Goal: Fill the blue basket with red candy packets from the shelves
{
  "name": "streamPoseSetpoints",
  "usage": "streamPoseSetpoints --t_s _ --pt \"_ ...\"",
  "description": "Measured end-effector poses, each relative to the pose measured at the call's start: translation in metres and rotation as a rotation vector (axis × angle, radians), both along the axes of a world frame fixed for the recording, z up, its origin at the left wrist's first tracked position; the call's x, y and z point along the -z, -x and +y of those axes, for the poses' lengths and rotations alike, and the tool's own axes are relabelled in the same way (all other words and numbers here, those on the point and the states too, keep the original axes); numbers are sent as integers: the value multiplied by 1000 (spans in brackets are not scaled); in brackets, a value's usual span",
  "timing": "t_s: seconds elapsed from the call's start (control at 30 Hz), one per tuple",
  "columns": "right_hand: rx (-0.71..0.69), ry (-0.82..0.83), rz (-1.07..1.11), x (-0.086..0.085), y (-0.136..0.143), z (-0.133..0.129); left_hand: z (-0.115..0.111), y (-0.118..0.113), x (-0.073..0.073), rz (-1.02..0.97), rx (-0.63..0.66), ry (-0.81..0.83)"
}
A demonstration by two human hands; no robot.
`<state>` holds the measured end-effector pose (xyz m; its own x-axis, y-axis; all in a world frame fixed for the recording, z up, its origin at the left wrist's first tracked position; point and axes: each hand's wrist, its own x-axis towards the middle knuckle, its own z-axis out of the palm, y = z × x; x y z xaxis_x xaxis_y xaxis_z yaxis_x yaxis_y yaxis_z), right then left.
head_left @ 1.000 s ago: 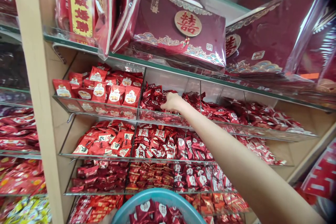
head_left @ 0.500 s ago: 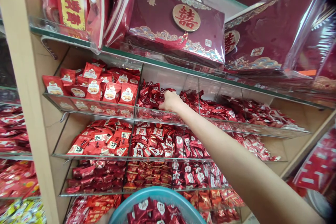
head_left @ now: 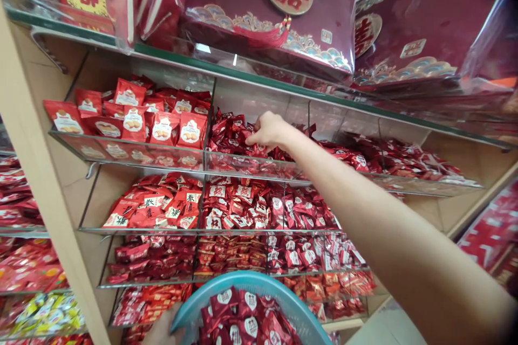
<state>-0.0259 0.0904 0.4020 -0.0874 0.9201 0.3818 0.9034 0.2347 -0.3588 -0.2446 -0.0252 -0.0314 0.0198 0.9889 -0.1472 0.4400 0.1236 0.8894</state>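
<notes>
My right hand (head_left: 267, 132) reaches into the second compartment of the upper candy shelf, its fingers pinched around a dark red candy packet (head_left: 259, 147) among a pile of similar packets (head_left: 229, 132). At the bottom, my left hand (head_left: 164, 329) grips the left rim of a blue plastic basket (head_left: 245, 278). Inside the basket lie dark red packets (head_left: 249, 326) with white labels.
Above the hand runs a glass shelf edge (head_left: 243, 78) bearing large maroon gift boxes (head_left: 259, 16). Red cookie packets (head_left: 133, 118) fill the compartment to the left. Lower tiers hold more wrapped candies (head_left: 234, 205). A wooden upright (head_left: 36, 161) stands at left.
My right hand has risen slightly from the packets, its fingers now pinched at one. The basket and my left hand show more fully, and the view has shifted.
</notes>
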Motion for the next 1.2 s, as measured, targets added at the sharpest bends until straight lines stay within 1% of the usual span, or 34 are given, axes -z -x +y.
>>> streamPoseSetpoints --t_s 0.1,0.17,0.27,0.33,0.37,0.4,0.43,0.47,0.53,0.6,0.67,0.7,0.73,0.77,0.83,0.9,1.03,1.2 --pt "-145 -14 135 -10 -14 -6 -2 -2 -11 -18 79 5" --pt "-240 -31 168 -16 -25 -21 -1 -2 -15 -24 115 4" --pt "-316 -26 157 -19 -42 -61 0 -4 -19 -45 102 14" --pt "-339 -2 164 -9 -52 -93 0 -4 -21 -71 98 23" --pt "-356 18 181 1 -56 -108 0 -4 -23 -83 109 26" --pt "-382 43 203 16 -60 -121 1 -5 -25 -93 119 27" --pt "-414 73 224 36 -64 -131 1 -5 -26 -98 126 33" --pt "-443 101 238 60 -67 -139 0 -5 -28 -105 132 41" --pt "-460 176 211 118 -73 -149 0 -5 -30 -110 152 37" --pt "-437 231 112 181 -77 -154 0 -6 -30 -114 156 33" --pt "-424 297 -15 237 -82 -161 0 -6 -30 -107 163 43" --pt "-426 345 -85 260 -84 -164 0 -6 -30 -103 168 52" --pt "-431 387 -147 279 -87 -169 0 -6 -31 -98 171 59" --pt "-436 426 -206 293 -89 -173 0 -7 -32 -95 171 65" --pt "-440 488 -297 311 -92 -182 0 -8 -34 -95 174 76" --pt "-438 527 -364 320 -93 -191 -1 -9 -36 -101 168 82" --pt "-484 539 -409 328 -86 -204 -2 -10 -37 -122 167 70" --pt "-562 439 -453 337 -66 -212 -3 -10 -35 -101 169 65"
